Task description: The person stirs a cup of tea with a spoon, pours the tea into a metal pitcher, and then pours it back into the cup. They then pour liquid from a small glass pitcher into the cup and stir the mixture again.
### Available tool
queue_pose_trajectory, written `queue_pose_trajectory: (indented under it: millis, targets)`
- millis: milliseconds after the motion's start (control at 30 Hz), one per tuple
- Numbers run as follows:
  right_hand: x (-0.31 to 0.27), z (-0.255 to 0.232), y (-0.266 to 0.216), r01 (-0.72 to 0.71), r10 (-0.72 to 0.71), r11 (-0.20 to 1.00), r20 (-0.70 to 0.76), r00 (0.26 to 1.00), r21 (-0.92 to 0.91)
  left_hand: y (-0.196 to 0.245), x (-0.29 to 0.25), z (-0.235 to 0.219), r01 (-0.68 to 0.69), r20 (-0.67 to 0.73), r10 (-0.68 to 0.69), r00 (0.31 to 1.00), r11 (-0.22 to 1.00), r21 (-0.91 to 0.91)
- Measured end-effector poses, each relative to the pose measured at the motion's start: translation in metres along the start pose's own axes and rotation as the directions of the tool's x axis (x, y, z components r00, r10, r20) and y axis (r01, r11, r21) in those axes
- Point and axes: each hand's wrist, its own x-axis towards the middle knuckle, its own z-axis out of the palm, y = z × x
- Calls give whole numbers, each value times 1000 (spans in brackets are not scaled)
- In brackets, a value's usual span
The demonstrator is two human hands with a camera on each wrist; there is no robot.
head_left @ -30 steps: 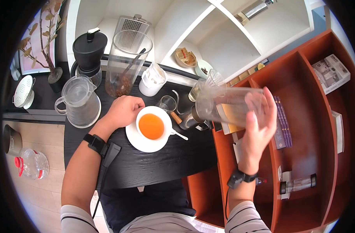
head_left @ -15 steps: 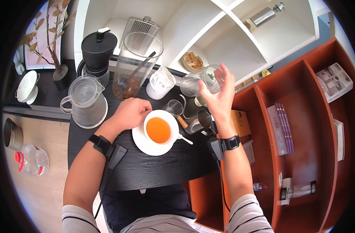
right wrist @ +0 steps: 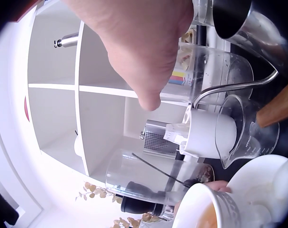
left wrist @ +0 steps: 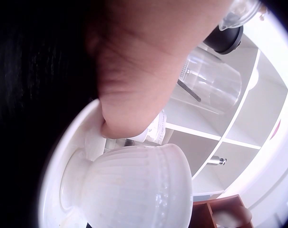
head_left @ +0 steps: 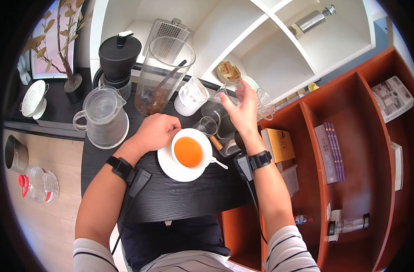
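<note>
My right hand (head_left: 244, 112) curls round the clear glass cylinder (right wrist: 217, 66) (one o'clock), which, nudged sideways, could strike the silver gooseneck metal kettle (right wrist: 272, 40); left hand (head_left: 158, 131) (ten o'clock), grip unclear.

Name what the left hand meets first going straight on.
Beyond the saucer it touches, the left hand would probably meet the small glass beaker first, though the white mug stands near that line; depth unclear.

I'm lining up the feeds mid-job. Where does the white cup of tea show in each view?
Head: the white cup is near the picture's middle, slightly left and below.
Left wrist: the white cup is at bottom centre, its outer wall showing.
Right wrist: the white cup is at the bottom edge, right of centre.
Shared landmark: the tall clear cylinder.
</note>
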Motion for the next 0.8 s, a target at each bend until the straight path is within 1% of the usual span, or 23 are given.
queue_pose_trajectory:
  millis: [67,167,200,267,300,367,400,467,600,667,700,733,800]
  targets:
    - [2,3,1,-85,84,995,19,996,48,0,0,0,-1,-2,1,1000,1000,0]
    - [4,4,3,-105,102,990,39,994,88,3,0,-2,9,7,-9,1000,1000,5]
    - [5,5,6,-106,103,990,38,994,88,6,0,-3,31,22,-31,999,999,7]
    - [7,6,7,-13,13,1000,20,1000,-11,7,0,-5,53,38,-54,998,999,10]
    - [6,4,6,-13,13,1000,20,1000,-11,7,0,-5,54,41,-54,998,998,18]
    - [-2,-3,0,95,-102,985,-39,994,-142,6,0,-4,54,44,-55,998,998,26]
    - [-7,-9,-6,96,-102,985,-39,994,-142,5,0,-4,51,41,-52,998,999,17]
    - [-20,-26,-15,216,-243,958,-135,961,-186,4,0,-3,52,37,-52,998,999,6]
    - [-61,-61,-17,187,-209,973,-165,964,-138,8,0,-4,61,40,-62,997,998,15]
    - [-86,-70,-11,24,-27,999,-108,994,-24,9,1,-5,76,51,-77,996,997,28]
    - [-98,-70,-2,88,-99,992,-112,989,-93,9,0,-5,72,49,-73,996,997,33]
    - [-109,-69,8,105,-114,990,-95,989,-91,9,0,-5,67,47,-68,997,997,38]
    - [-129,-66,8,-18,17,999,-34,999,-33,8,0,-4,63,46,-65,997,997,43]
